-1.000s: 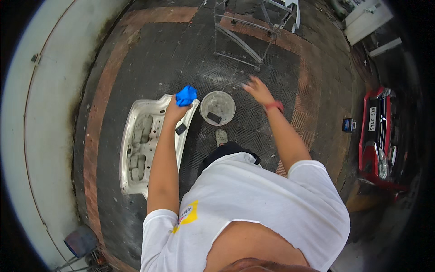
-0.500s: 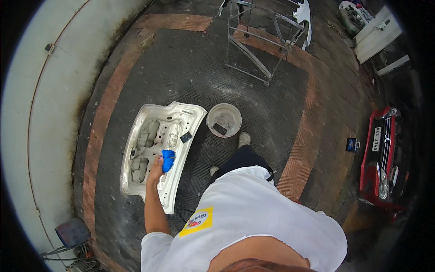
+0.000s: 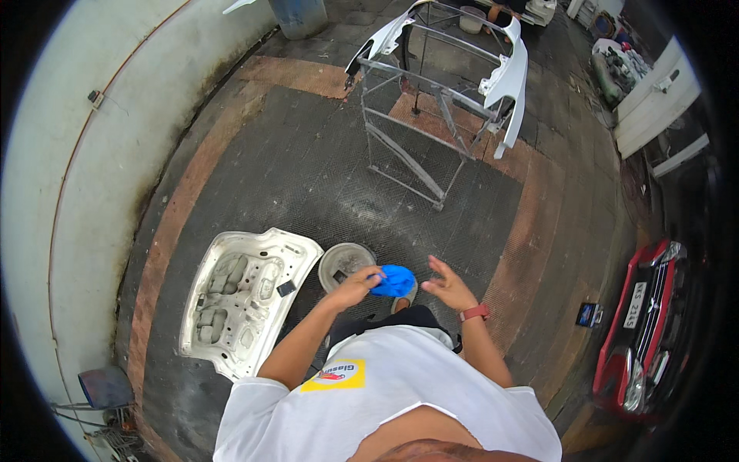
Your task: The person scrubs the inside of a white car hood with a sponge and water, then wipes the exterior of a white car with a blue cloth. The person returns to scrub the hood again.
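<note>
In front of my body, my left hand (image 3: 356,289) grips a bunched blue cloth (image 3: 394,281) between thumb and fingers. Just to the right of the cloth is my right hand (image 3: 449,288), fingers spread, holding nothing and apart from the cloth. A red watch or band (image 3: 474,312) circles that wrist. On the floor to the left lies a white car trunk lid (image 3: 271,327), inner side up, with a small dark block (image 3: 286,288) resting on it. Partly behind my left hand stands a round pale bucket (image 3: 327,262) with a dark object inside.
A metal stand (image 3: 404,189) bearing white car body panels (image 3: 517,69) stands ahead. To the right are a red car front bumper (image 3: 608,354) and a small dark box (image 3: 589,314). A pale wall (image 3: 100,177) borders the left. A blue drum (image 3: 300,17) stands far off.
My left hand has lifted the blue cloth off the trunk lid and moved it right, before my body. My right hand has come into view. The view has tilted farther ahead.
</note>
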Available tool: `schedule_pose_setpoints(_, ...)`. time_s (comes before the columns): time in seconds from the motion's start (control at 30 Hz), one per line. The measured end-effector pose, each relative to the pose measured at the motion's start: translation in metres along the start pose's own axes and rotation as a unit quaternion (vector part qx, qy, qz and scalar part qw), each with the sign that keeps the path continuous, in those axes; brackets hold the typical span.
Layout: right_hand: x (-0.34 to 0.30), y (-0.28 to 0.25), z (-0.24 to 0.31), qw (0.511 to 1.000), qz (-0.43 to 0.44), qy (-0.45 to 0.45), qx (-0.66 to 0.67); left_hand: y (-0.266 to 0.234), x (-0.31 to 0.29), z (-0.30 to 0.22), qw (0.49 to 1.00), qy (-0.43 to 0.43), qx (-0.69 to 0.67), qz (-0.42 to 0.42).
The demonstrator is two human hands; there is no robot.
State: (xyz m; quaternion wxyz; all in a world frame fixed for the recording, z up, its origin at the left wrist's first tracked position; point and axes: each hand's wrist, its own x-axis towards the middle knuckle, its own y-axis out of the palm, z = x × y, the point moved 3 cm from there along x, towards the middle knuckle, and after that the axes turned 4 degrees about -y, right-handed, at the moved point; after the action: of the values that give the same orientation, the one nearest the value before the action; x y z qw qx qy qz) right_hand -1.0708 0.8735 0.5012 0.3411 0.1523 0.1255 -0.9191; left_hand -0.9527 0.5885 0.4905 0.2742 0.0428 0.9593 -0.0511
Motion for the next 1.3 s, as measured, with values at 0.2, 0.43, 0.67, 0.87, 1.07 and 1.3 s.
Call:
schedule_pose_setpoints(0.2, 0.045, -0.043, 0.031, 0.993, 0.016, -0.082, -0.086, 0.042, 0.058, -0.12, 0.994, 0.081, -0.069, -0.001)
schedule_pose_setpoints(0.43, 0.099, -0.081, 0.046, 0.997, -0.046, -0.058, -0.037, -0.031, 0.047, -0.182, 0.952, 0.086, -0.264, -0.129)
schedule_pose_setpoints(0.67, 0.16, -0.07, 0.104, 0.979, -0.048, -0.127, -0.153, -0.072, 0.039, -0.229, 0.927, 0.149, -0.294, -0.177)
schedule_pose_setpoints(0.87, 0.234, -0.009, 0.203, 0.908, 0.104, -0.299, -0.276, -0.136, 0.072, -0.249, 0.928, 0.204, -0.212, -0.23)
schedule_pose_setpoints(1.07, 0.376, 0.078, 0.248, 0.921, 0.183, -0.253, -0.233, -0.274, 0.114, -0.257, 0.924, 0.204, -0.122, -0.299)
schedule_pose_setpoints(1.3, 0.56, 0.186, 0.316, 0.922, 0.183, -0.257, -0.225, -0.479, 0.13, -0.248, 0.877, 0.138, -0.036, -0.46)
